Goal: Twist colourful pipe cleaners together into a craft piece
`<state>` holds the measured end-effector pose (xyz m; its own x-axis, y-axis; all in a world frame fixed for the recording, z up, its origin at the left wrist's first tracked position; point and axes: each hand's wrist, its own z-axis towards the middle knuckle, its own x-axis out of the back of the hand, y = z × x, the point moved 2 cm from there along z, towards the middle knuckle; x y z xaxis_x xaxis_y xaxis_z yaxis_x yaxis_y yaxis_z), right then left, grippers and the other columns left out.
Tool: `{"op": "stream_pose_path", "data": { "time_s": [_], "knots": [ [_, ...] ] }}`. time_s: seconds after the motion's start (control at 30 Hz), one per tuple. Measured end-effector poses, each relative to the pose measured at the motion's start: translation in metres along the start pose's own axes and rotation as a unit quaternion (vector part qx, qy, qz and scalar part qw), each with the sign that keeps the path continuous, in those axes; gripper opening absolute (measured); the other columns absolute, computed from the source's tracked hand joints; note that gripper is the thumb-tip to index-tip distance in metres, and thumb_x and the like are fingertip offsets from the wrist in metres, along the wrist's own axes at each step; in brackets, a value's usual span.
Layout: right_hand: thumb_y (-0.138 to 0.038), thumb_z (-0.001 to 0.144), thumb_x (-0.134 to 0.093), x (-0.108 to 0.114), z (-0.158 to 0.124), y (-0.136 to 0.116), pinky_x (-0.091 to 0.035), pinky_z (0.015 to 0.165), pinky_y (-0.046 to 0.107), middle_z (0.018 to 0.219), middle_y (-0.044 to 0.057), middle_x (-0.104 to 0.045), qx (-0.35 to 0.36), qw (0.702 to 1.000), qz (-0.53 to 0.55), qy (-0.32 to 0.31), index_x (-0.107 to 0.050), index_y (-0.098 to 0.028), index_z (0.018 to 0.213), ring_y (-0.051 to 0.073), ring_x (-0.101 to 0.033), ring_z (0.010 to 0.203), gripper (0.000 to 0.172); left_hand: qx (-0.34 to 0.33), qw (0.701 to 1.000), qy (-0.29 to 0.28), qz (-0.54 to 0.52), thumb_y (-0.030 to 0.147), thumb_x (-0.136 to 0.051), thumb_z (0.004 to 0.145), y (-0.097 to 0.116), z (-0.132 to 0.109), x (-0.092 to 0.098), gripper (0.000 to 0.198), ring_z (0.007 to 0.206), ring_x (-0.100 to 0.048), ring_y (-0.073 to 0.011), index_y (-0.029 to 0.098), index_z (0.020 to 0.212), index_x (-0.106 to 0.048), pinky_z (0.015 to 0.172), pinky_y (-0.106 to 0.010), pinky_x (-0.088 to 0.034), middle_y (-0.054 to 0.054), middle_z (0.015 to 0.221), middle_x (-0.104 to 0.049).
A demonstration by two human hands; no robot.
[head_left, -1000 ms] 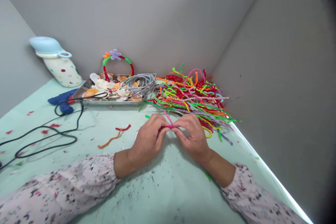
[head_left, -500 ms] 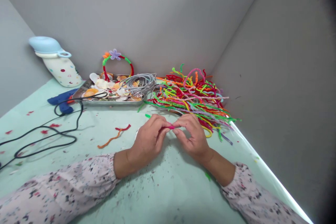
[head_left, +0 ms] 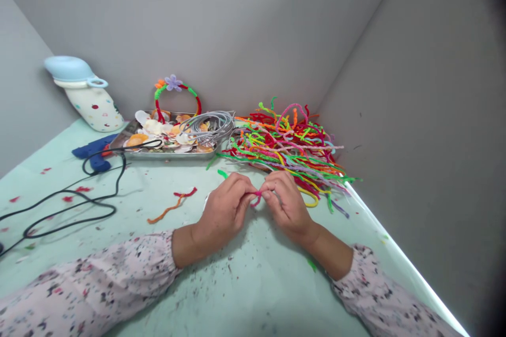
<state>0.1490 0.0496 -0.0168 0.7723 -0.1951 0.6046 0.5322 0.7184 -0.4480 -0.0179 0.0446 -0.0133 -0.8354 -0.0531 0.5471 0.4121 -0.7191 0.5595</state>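
Observation:
Between the fingertips of both hands is a short magenta pipe cleaner, bent so that a small loop or end hangs below the fingers. My left hand pinches it from the left, thumb against forefinger. From the right, my right hand closes thumb and forefinger on it. Much of the pipe cleaner is hidden by the fingers. Just behind the hands spreads a heap of coloured pipe cleaners. Left of my left hand, an orange and red pipe cleaner piece lies on the table.
A metal tray holds seashells, a coil of grey wire and a pipe-cleaner hoop with flowers. On the left lie a blue glue gun and its looping black cord. A white bottle leans against the wall.
A bent bit of the magenta pipe cleaner now shows below the fingertips, where only a short straight piece showed before. My right fingers have drawn closer together; both hands stay in place.

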Motion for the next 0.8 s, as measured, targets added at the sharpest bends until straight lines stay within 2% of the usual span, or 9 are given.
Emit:
{"op": "stream_pose_path", "data": {
  "time_s": [0.17, 0.37, 0.8],
  "knots": [
    [-0.024, 0.096, -0.041, -0.0005, -0.0007, 0.0028, -0.04, 0.08, 0.039, 0.087, 0.005, -0.055, -0.015, 0.999, 0.017, -0.023, -0.054, -0.021, 0.087, 0.021, -0.05, 0.088, 0.016, -0.003, 1.0, -0.003, 0.002, 0.013, -0.048, 0.092, -0.0001, 0.0001, -0.0005, 0.01, 0.09, -0.054, -0.0163, 0.017, 0.093, -0.057, 0.079, -0.03, -0.046, -0.005, 0.092, -0.058],
    [-0.024, 0.095, -0.044, 0.0001, 0.0002, 0.0037, -0.036, 0.083, 0.041, 0.086, 0.004, -0.058, -0.009, 1.0, 0.01, -0.019, -0.057, -0.022, 0.088, 0.021, -0.052, 0.089, 0.015, 0.001, 1.0, -0.003, -0.001, 0.013, -0.049, 0.092, -0.0009, 0.0009, -0.0011, 0.009, 0.09, -0.055, -0.0168, 0.017, 0.093, -0.057, 0.079, -0.03, -0.046, -0.006, 0.093, -0.059],
    [-0.024, 0.096, -0.039, -0.0015, -0.0004, 0.0032, -0.038, 0.081, 0.04, 0.082, 0.003, -0.055, -0.034, 0.996, 0.077, -0.041, -0.056, -0.022, 0.082, 0.019, -0.051, 0.085, 0.022, 0.003, 1.0, -0.024, -0.003, 0.013, -0.046, 0.093, 0.0008, -0.0009, -0.0008, 0.013, 0.092, -0.054, -0.0164, 0.017, 0.095, -0.058, 0.08, -0.03, -0.046, -0.006, 0.095, -0.057]
  ]
}}
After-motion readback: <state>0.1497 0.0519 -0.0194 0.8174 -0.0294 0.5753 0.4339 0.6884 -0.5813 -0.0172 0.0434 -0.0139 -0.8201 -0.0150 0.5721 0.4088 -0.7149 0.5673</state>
